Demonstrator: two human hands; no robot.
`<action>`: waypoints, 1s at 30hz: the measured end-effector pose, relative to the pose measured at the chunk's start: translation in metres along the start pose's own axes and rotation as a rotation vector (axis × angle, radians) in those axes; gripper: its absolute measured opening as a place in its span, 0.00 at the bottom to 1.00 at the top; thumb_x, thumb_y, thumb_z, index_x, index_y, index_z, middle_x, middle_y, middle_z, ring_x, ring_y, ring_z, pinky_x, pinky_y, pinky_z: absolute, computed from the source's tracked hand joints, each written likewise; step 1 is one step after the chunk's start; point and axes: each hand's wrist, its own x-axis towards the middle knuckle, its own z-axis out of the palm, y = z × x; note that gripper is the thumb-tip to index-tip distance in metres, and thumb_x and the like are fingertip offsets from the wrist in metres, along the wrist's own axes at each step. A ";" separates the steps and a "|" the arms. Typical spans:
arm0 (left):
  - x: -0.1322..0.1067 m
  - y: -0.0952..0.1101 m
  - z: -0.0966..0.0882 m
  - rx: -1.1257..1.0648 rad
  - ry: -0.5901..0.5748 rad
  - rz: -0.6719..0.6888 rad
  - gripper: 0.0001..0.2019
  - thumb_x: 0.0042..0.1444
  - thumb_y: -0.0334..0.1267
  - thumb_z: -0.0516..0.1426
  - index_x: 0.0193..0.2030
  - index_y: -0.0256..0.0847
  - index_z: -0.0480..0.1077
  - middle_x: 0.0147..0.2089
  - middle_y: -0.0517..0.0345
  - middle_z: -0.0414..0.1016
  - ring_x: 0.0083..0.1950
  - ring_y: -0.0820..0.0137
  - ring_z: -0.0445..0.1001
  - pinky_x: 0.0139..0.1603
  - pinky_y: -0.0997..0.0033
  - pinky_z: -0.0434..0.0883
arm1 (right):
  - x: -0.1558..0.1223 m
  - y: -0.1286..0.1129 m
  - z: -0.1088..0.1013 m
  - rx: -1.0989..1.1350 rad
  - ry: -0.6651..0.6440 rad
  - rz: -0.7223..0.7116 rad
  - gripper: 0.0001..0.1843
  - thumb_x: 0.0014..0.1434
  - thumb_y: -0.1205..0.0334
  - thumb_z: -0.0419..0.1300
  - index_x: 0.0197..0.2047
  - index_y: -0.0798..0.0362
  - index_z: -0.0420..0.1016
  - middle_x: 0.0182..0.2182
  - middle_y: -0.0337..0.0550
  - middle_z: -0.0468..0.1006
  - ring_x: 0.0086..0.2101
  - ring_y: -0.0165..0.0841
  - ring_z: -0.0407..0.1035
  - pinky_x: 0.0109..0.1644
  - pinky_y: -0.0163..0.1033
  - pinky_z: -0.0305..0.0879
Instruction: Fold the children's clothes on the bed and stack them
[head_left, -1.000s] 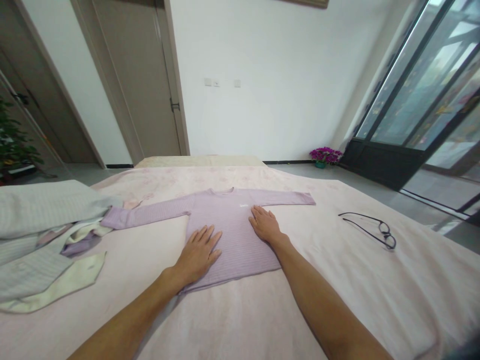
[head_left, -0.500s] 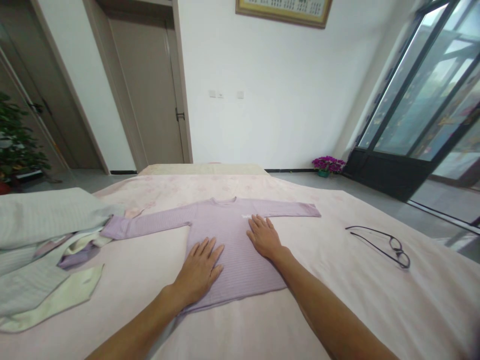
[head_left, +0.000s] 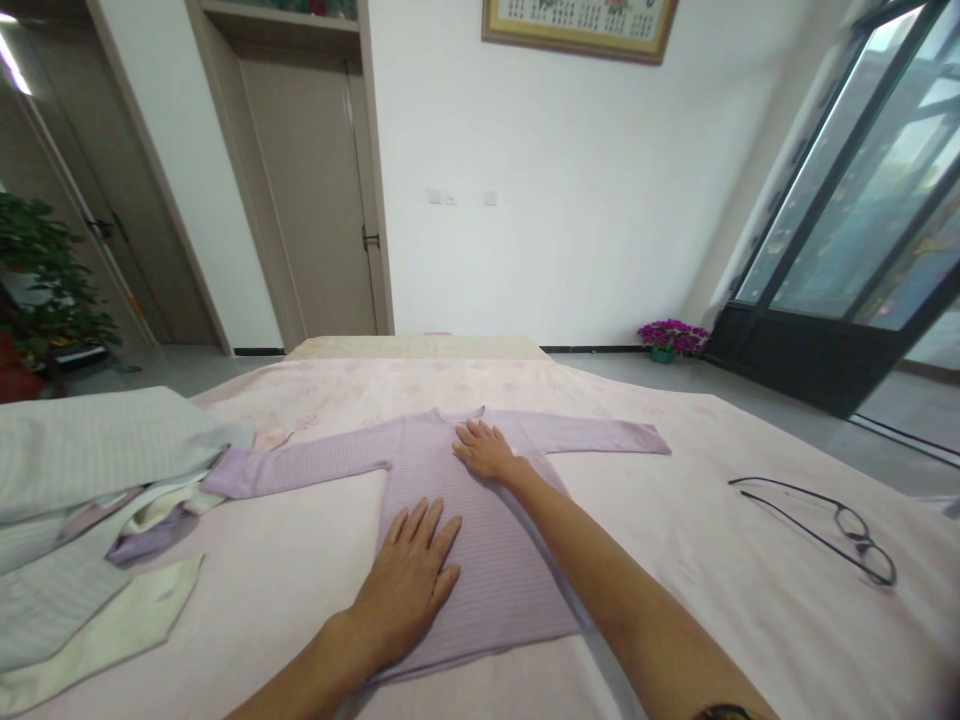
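Note:
A lilac long-sleeved shirt (head_left: 495, 560) lies spread flat in front of me, its neckline pointing away and both sleeves stretched out to the sides. My left hand (head_left: 411, 575) rests palm down on the lower left of the body, fingers spread. Higher up, close to the neckline, my right hand (head_left: 486, 450) lies flat on the chest with its fingers extended. Neither hand grips the fabric. The left cuff reaches a pile of folded and loose clothes (head_left: 97, 445) in pale grey, green and purple.
Beneath everything is a pale pink bedspread (head_left: 675, 580). Dark-framed eyeglasses (head_left: 851, 530) lie on it at the right, temples unfolded. Beyond stand a potted purple flower (head_left: 673, 337), a leafy plant (head_left: 52, 280), a closed door (head_left: 307, 190) and a glass door (head_left: 840, 250).
My right hand has slid across the shirt, up and leftward from the right chest toward the neckline. My left hand stays on the lower left. The view has shifted slightly.

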 end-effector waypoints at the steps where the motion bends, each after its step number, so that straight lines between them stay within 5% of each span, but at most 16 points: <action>1: 0.000 0.000 0.000 -0.003 -0.004 -0.004 0.29 0.66 0.55 0.45 0.71 0.52 0.57 0.75 0.49 0.51 0.75 0.52 0.48 0.71 0.39 0.50 | 0.008 -0.001 0.003 0.002 0.011 0.011 0.34 0.70 0.42 0.38 0.73 0.47 0.48 0.72 0.49 0.45 0.70 0.46 0.39 0.69 0.57 0.37; 9: 0.001 0.001 -0.005 0.004 -0.054 -0.005 0.29 0.66 0.53 0.46 0.71 0.51 0.56 0.75 0.46 0.49 0.75 0.50 0.48 0.71 0.38 0.51 | 0.042 0.018 0.006 0.051 0.063 0.032 0.32 0.70 0.46 0.39 0.72 0.50 0.54 0.71 0.47 0.51 0.69 0.43 0.42 0.70 0.52 0.40; 15: -0.002 0.006 -0.010 0.046 -0.028 -0.003 0.27 0.68 0.49 0.47 0.72 0.50 0.54 0.75 0.49 0.50 0.75 0.53 0.46 0.72 0.40 0.50 | 0.023 0.050 0.010 0.031 0.166 0.248 0.33 0.71 0.51 0.35 0.72 0.62 0.51 0.70 0.61 0.50 0.69 0.48 0.40 0.69 0.58 0.38; 22: -0.001 0.009 -0.018 0.043 -0.065 -0.016 0.27 0.68 0.50 0.46 0.72 0.49 0.55 0.75 0.47 0.50 0.75 0.52 0.47 0.72 0.41 0.50 | 0.017 0.072 0.013 0.000 0.045 0.293 0.36 0.70 0.45 0.36 0.73 0.56 0.46 0.73 0.52 0.43 0.70 0.41 0.36 0.70 0.53 0.33; 30: -0.003 0.009 -0.018 0.029 -0.055 -0.020 0.27 0.67 0.50 0.47 0.71 0.49 0.56 0.75 0.47 0.50 0.75 0.53 0.47 0.72 0.42 0.50 | -0.005 0.085 0.006 -0.052 0.019 0.353 0.37 0.69 0.44 0.37 0.74 0.57 0.45 0.73 0.54 0.41 0.70 0.43 0.35 0.70 0.57 0.29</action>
